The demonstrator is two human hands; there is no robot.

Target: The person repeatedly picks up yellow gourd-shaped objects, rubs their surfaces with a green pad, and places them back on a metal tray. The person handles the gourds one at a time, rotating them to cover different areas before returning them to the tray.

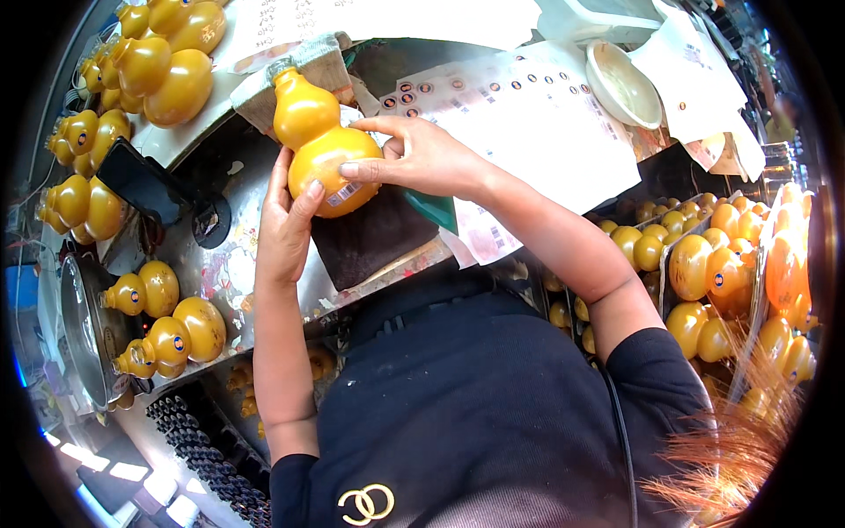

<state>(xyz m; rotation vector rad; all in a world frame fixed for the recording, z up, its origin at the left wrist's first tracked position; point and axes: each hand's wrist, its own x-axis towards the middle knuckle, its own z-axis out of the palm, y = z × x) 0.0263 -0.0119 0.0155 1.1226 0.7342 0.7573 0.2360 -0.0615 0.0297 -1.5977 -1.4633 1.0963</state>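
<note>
A yellow gourd-shaped bottle (306,113) with a clear neck lies tilted between my hands, neck pointing away from me. My left hand (283,231) cups the lower bulb from the left and below, thumb on its near face. From the right, my right hand (429,158) holds the same bulb, thumb on its face just above a small white printed label (344,194) and index finger along the upper side. Under the bottle is a dark brown mat (370,242). A folded grey cloth (260,99) lies behind the bottle.
Sheets of round stickers (519,114) cover the right side of the table, with a pale oval bowl (623,85) beyond. At left stand a phone on a stand (141,183) and several yellow gourd bottles (180,86). Crates at right hold more gourd bottles (691,266).
</note>
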